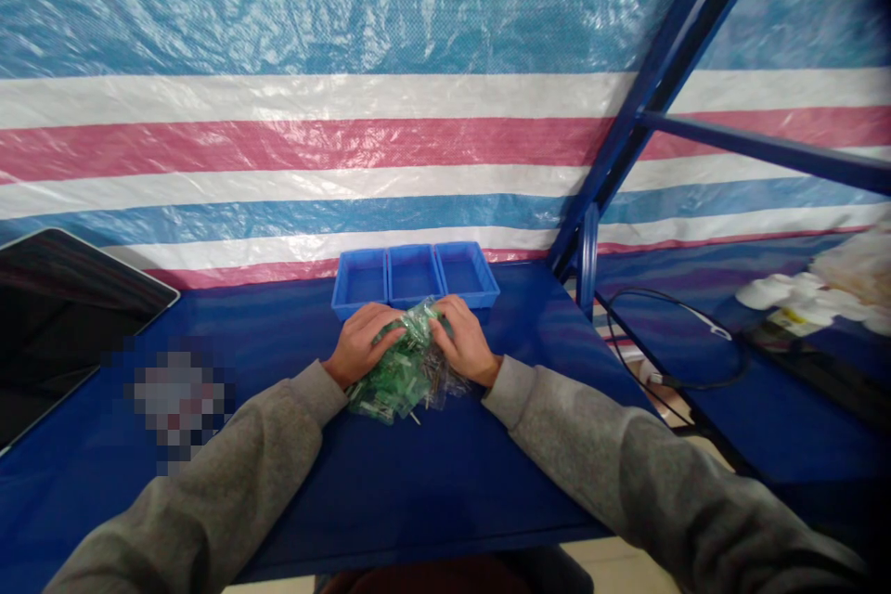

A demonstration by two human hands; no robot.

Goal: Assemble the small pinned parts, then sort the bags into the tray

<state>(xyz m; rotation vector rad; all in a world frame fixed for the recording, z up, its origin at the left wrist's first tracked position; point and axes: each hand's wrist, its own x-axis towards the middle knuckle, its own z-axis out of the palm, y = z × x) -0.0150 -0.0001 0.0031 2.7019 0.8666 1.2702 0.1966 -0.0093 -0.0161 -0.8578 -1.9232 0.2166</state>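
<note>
A heap of small clear plastic bags with green pieces (395, 382) lies on the blue table in front of me. Beside it, on the right, is a clear bag of thin metal pieces (440, 379), perhaps screws. My left hand (363, 342) is closed on the upper left of the green heap, its thumb over a crinkled plastic bag (419, 323). From the other side my right hand (466, 340) pinches the same crinkled bag between thumb and fingers. Its contents are partly hidden by my hands.
Three joined blue trays (416, 277) stand just behind my hands. A dark screen (62, 325) is at the left, near a blurred patch. A blue metal frame (588, 251) rises on the right; beyond it lie a black cable (616, 348) and white bottles (800, 297).
</note>
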